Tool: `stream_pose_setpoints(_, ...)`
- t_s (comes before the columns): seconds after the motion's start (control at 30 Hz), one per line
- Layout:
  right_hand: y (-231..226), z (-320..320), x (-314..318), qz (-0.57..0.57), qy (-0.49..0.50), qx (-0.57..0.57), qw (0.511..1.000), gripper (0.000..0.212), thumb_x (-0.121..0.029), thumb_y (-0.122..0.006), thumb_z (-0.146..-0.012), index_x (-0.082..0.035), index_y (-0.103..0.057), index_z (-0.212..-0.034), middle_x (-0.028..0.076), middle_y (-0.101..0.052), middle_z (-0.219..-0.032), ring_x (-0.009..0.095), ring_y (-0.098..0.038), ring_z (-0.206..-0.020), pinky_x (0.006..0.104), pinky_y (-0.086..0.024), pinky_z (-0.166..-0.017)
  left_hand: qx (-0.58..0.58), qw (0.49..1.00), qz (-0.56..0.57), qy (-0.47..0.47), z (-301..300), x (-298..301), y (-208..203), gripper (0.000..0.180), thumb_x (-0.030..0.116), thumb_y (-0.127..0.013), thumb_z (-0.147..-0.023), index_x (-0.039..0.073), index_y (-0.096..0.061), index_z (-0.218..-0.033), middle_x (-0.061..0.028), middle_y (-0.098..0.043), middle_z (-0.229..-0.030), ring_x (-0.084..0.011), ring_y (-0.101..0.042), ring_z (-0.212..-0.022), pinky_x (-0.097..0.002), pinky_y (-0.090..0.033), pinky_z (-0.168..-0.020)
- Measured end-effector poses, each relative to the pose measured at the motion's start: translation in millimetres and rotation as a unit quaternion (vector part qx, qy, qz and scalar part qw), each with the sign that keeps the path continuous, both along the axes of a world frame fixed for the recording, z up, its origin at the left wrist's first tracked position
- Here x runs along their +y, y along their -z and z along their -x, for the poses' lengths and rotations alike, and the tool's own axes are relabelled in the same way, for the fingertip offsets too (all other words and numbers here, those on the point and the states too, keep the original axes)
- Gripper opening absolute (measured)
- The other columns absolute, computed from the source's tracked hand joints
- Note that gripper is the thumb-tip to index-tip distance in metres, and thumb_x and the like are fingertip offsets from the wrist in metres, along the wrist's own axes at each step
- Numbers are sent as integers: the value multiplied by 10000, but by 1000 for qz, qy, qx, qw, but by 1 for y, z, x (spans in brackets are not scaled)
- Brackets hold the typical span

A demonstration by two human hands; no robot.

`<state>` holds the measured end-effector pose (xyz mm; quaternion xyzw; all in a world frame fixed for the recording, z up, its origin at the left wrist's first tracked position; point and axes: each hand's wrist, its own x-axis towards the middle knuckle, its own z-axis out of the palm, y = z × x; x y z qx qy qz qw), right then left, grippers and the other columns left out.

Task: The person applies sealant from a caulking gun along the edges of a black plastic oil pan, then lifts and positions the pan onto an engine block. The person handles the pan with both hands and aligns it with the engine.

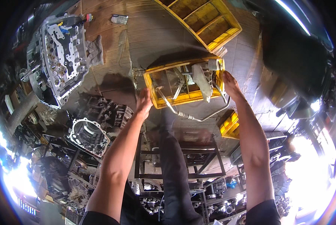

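Fingers of both hands grip a yellow plastic crate [183,98], one hand at each end. Left hand [143,101] closes over the crate's left wall near its front corner, fingers curled on the rim. Right hand [231,85] clamps the right wall, fingertips hooked over the edge; whether they reach inside cannot be told.

Crate sits between the two sets of fingers, on a brown, stained worktop [145,33]. Inside it, just left of the right fingers: a grey cast-metal part [204,78] with a rounded silver end. Thin metal tubes lie across the crate floor. A bent metal pipe [198,117] hangs out over the front wall, running below the crate from near the left fingers to under the right wrist.

Beyond the right fingers, further up the worktop: a second, larger yellow tray with dividers [205,20], well apart from the held crate. A small yellow bin [229,125] sits below the right forearm.

Left of the left fingers: a dark gearbox housing [95,127] with a round flanged opening, near the wrist. Further left and up, a silver valve body [63,52] with maze-like channels, a grey rag [95,50] beside it.

Below the arms: a dark metal frame stand [179,161], cluttered parts on the floor
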<state>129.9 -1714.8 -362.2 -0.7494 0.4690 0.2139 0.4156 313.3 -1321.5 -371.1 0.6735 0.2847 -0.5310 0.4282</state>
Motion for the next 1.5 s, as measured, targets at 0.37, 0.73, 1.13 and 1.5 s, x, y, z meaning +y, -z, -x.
stream_pose_setpoints(0.37,-15,8,25,32,57,13,998,462,-417,-526,-1094,-42,-663,-1327,213,-736,-1156,309,-692,-1022,392,-522,-920,-268,938,-74,206,-4,8,-50,449,421,-390,-1114,56,-646,-1165,-249,-689,-1025,-461,-662,-957,-509,-516,-814)
stream_pose_setpoints(0.73,-264,-66,109,45,-71,8,996,507,-404,-510,-1102,-51,-588,-1458,180,-698,-1318,277,-669,-1129,361,-504,-978,-265,964,12,26,-7,114,-247,414,376,-458,-1126,-1,-538,-976,-106,-452,-768,-186,-381,-749,-362,-413,-682)
stream_pose_setpoints(1.13,-532,-220,409,-11,-373,-223,901,330,-253,-515,-1091,23,-631,-1230,239,-650,-1112,440,-621,-1062,464,-482,-934,-103,909,-16,-403,107,408,-503,516,489,-486,-1103,101,-594,-1425,11,-610,-1143,-139,-559,-1001,-349,-516,-795)
stream_pose_setpoints(1.5,-406,-187,796,-96,-578,-201,785,443,-273,-552,-1068,76,-602,-1337,280,-651,-1268,450,-618,-1185,445,-484,-1026,-147,734,-93,-657,294,690,-437,496,437,-497,-1111,35,-642,-1363,10,-684,-1033,-96,-585,-877,-282,-497,-716)
